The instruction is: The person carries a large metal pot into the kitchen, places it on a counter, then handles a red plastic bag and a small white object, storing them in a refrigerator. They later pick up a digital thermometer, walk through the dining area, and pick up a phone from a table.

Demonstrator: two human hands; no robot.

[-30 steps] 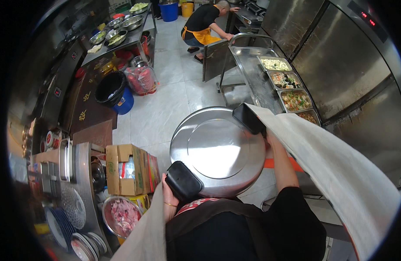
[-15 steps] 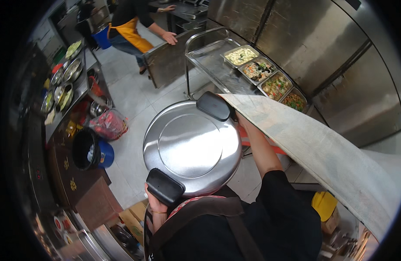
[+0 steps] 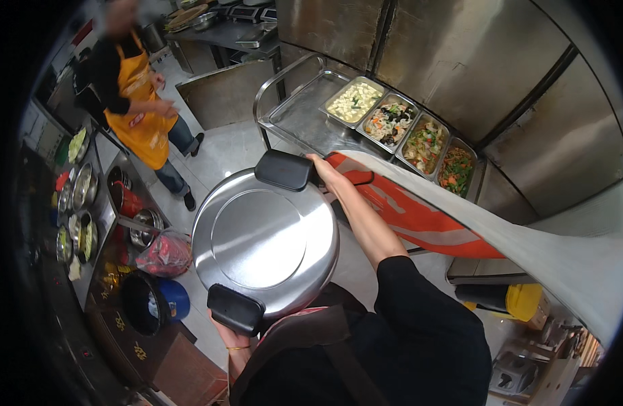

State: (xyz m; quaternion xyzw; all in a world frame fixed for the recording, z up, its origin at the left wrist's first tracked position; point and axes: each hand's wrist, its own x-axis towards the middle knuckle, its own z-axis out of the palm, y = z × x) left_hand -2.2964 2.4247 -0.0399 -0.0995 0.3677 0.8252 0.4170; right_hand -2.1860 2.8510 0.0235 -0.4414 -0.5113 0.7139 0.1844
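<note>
A large round stainless steel pot (image 3: 261,233) is held out in front of my body, its shiny flat face up, with a black handle block on either side. At the near-left handle, my left hand (image 3: 232,336) is closed, its fingers mostly hidden beneath the black block. My right hand (image 3: 323,170) grips the far-right handle, my arm stretched forward; the fingertips are hidden behind it. Beside my right forearm hangs a door curtain, whitish along its top (image 3: 474,203) with an orange-red part (image 3: 399,210) below.
A steel cart (image 3: 294,111) carries several pans of cooked food (image 3: 389,122) at the far right. A co-worker in an orange apron (image 3: 137,115) stands far left. A counter with bowls (image 3: 85,186), a pink bag (image 3: 164,254) and a dark bin (image 3: 144,302) line the left.
My view has swung, so the pot sits further left in it. The co-worker has let go of the metal panel and now stands upright facing this way. More of the curtain's orange-red part shows.
</note>
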